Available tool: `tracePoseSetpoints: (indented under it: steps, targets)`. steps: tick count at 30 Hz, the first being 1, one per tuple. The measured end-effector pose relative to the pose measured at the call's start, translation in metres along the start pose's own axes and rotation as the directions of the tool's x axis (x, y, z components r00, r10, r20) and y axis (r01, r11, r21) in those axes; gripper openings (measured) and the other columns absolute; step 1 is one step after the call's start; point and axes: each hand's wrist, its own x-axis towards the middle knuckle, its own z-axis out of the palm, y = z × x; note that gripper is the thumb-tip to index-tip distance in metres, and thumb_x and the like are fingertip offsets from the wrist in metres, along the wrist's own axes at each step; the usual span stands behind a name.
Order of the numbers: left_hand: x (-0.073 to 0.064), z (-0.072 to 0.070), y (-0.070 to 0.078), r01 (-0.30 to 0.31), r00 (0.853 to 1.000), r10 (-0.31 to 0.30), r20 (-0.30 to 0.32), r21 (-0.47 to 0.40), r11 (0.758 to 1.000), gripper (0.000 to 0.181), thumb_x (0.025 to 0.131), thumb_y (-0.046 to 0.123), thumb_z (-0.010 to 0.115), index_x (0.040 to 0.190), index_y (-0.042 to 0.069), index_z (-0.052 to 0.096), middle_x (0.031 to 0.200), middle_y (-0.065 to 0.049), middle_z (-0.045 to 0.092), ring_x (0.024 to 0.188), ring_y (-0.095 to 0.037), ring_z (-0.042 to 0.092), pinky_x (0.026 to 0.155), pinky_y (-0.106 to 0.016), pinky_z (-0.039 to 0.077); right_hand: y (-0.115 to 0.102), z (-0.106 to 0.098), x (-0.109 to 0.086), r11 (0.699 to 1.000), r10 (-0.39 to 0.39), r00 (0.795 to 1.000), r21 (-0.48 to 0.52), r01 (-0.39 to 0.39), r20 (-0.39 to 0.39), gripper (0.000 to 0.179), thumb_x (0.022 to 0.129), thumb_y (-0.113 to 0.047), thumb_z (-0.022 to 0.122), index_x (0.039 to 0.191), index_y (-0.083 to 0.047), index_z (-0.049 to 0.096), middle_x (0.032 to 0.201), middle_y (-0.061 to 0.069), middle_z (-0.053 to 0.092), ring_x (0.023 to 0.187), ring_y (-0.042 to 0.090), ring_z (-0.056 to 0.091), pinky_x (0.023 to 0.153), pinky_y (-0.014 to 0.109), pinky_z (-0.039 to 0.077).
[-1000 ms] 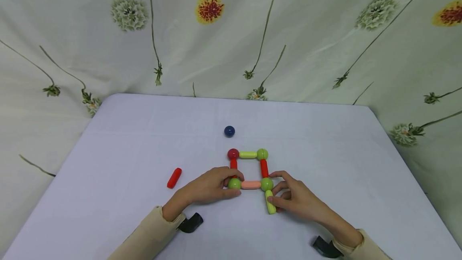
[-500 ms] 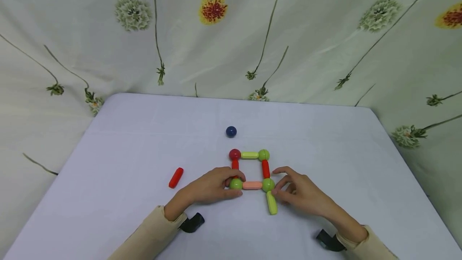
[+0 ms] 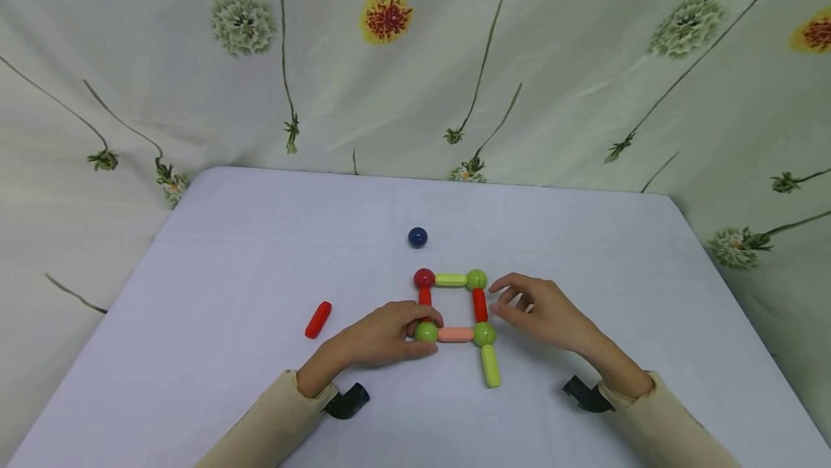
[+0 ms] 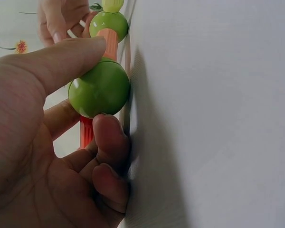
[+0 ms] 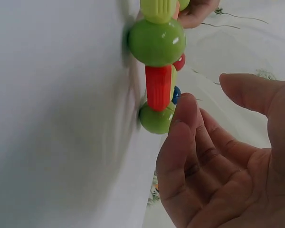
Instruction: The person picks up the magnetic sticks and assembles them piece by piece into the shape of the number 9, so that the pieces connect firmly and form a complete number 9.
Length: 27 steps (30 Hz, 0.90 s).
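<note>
A square of toy balls and rods lies on the table. Its corners are a red ball [image 3: 425, 278] and three green ones. My left hand [image 3: 376, 338] grips the near-left green ball [image 4: 100, 90] between thumb and fingers. A salmon rod [image 3: 456, 334] joins that ball to the near-right green ball [image 3: 484, 333]. From the latter a lime rod [image 3: 490, 366] sticks out toward me. My right hand [image 3: 542, 309] hovers just right of the right-hand red rod [image 5: 158, 88], thumb and fingers apart, holding nothing. A lime rod [image 3: 451, 280] forms the far side.
Beyond the square sits a loose dark blue ball [image 3: 418, 237]. A loose red rod [image 3: 318, 319] lies to the left, beside my left forearm. The pale table [image 3: 227, 259] ends at a flowered cloth [image 3: 552, 35] behind. Black wrist mounts [image 3: 347, 402] hang at both sleeves.
My right hand has let go of the near lime rod and moved away from me, up along the square's right side. The left hand stays on its green ball.
</note>
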Motion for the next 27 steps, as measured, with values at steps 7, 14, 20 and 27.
tracePoseSetpoints:
  steps: [7,14,20,27]
  targets:
    - [0.0,0.0,0.001,0.01,1.0,-0.01,0.0,-0.005,1.0,0.032,0.091,0.029,0.074,0.12,0.022,0.065,0.088,0.006,0.054,0.085,-0.012,0.052,0.066,-0.023,0.043,0.009,-0.017,0.031,0.996,-0.086,0.996,0.019,0.086,0.007,0.025,0.095,-0.015,0.068,0.12,-0.009,0.067,0.1,0.0,0.07,0.086,0.016,0.066,0.074,0.03,0.055]
    - [-0.001,-0.001,0.001,0.029,1.0,-0.029,0.002,-0.012,1.0,0.032,0.091,0.029,0.073,0.121,0.022,0.065,0.09,0.006,0.055,0.087,-0.013,0.052,0.068,-0.025,0.044,0.018,-0.034,0.072,0.978,-0.192,0.977,0.101,0.182,0.097,0.029,0.096,-0.011,0.068,0.123,-0.003,0.066,0.12,0.014,0.067,0.103,0.022,0.061,0.089,0.039,0.054]
    - [-0.004,-0.002,0.001,0.034,0.999,-0.034,0.002,-0.002,0.999,0.032,0.091,0.029,0.073,0.122,0.022,0.064,0.092,0.006,0.056,0.088,-0.013,0.052,0.069,-0.025,0.045,0.02,-0.038,0.11,0.969,-0.17,0.963,0.211,0.125,0.209,0.032,0.098,-0.014,0.065,0.128,-0.004,0.063,0.125,0.017,0.063,0.11,0.026,0.059,0.094,0.039,0.05]
    - [-0.003,-0.002,0.002,0.022,1.0,-0.022,0.008,-0.007,1.0,0.033,0.091,0.028,0.073,0.123,0.021,0.064,0.096,0.007,0.057,0.09,-0.013,0.053,0.073,-0.025,0.048,0.016,-0.031,0.142,0.966,-0.082,0.945,0.258,-0.002,0.317,0.036,0.1,-0.016,0.061,0.135,-0.011,0.061,0.134,0.012,0.059,0.113,0.026,0.057,0.105,0.042,0.046]
